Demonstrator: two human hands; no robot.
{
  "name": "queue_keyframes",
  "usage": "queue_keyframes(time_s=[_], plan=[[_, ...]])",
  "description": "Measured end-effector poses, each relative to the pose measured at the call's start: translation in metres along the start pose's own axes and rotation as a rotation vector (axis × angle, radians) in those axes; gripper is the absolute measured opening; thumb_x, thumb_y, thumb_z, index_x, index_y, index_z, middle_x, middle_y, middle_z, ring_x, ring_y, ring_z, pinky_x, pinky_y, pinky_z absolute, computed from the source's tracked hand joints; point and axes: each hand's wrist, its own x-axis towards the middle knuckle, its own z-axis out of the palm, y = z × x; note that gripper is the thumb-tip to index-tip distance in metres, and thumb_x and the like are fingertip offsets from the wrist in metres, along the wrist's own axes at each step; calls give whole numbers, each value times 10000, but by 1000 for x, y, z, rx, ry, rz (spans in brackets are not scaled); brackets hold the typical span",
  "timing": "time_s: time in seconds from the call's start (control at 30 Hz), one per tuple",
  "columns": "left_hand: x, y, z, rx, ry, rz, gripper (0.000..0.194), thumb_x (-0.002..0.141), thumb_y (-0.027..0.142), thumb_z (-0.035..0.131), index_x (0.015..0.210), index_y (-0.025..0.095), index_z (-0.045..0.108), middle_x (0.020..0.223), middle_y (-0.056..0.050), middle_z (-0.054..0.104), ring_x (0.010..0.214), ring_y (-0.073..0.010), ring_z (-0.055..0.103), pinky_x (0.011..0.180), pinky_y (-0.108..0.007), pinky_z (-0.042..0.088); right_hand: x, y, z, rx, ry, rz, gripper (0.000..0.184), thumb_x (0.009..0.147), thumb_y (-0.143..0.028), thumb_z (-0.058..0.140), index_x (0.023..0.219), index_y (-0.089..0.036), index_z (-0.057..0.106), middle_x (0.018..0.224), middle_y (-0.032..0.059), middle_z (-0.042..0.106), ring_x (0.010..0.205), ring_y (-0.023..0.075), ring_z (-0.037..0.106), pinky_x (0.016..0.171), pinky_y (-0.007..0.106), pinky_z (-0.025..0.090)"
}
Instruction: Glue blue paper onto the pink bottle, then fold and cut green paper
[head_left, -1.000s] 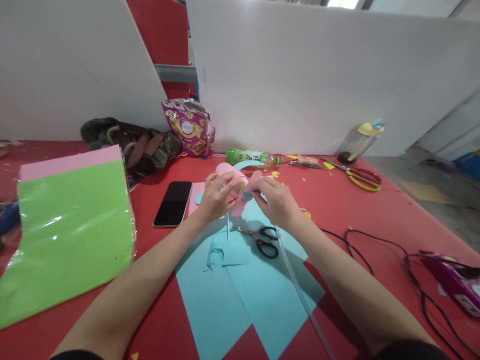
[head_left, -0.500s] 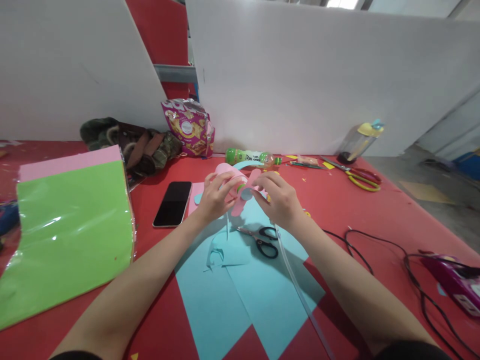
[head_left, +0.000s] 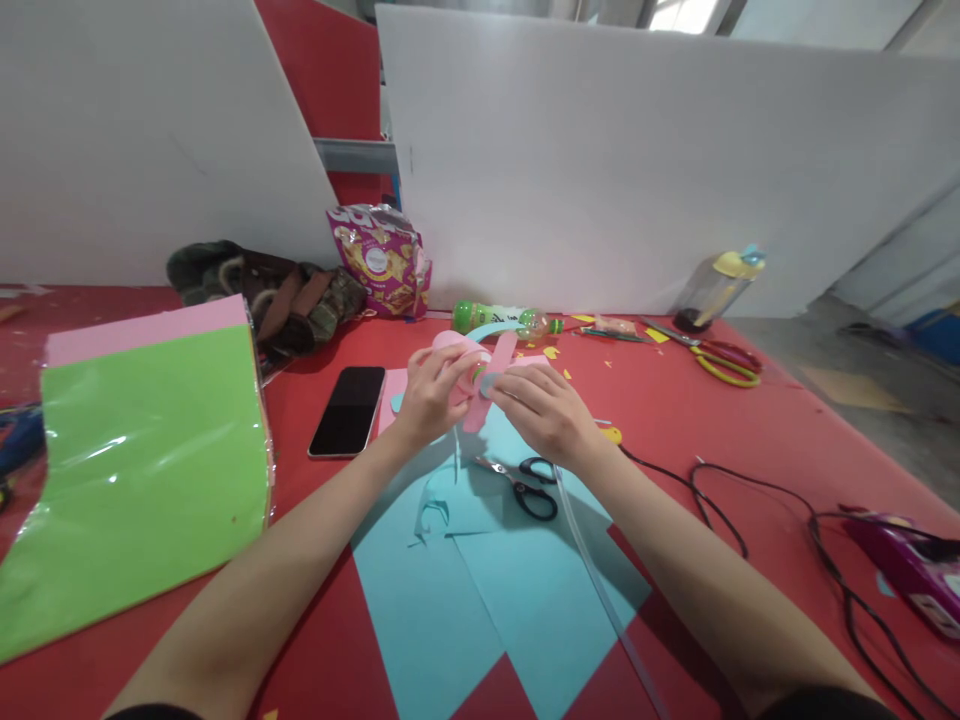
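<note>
Left hand (head_left: pixel 433 392): half-curled, gripping roll (head_left: pixel 449 341) by near end.
Right hand (head_left: pixel 546 408): nearly closed, tips at disc (head_left: pixel 487 385); cannot tell if pinching or pressing.
Strip (head_left: pixel 502 350): slanted across roll's near end, disc at its middle.
Roll: between hands, beyond black scissors (head_left: pixel 534 498).
Disc: probably best pressed centre-out, roll braced, strip untwisted.
</note>
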Motion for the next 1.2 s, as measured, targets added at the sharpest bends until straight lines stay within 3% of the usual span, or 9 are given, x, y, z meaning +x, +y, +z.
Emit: queue_keyframes(time_s=[0.57,0.73,0.97,1.2], plan=[[-1,2,1,10,-15,22,350,698,178,552,1040,216,494,1005,-80,583,926,-181,533,848,-352,315,0,-2,3,-13,-56,2,210,824,-79,384,889,-88,584,893,99,615,895,184,509,764,298,461],[-1,1,-1,-4,-36,5,373,684,155,544,1051,204,494,1016,-84,574,951,-190,522,851,-355,315,-4,1,2,33,-11,-3,197,809,-73,400,878,-120,579,887,86,610,887,178,518,751,310,460],[2,0,-2,-27,36,12,387,657,102,541,1031,195,501,973,-80,580,929,-195,529,821,-338,353,-7,0,3,7,6,-17,196,801,-68,409,867,-126,584,866,80,619,899,176,525,749,314,478],[1,-1,0,-49,34,18,410,658,93,535,1050,202,488,979,-82,572,950,-200,514,822,-339,363,-8,-2,8,8,-10,-30,183,797,-57,420,827,-114,592,899,85,619,937,184,514,776,321,479]])
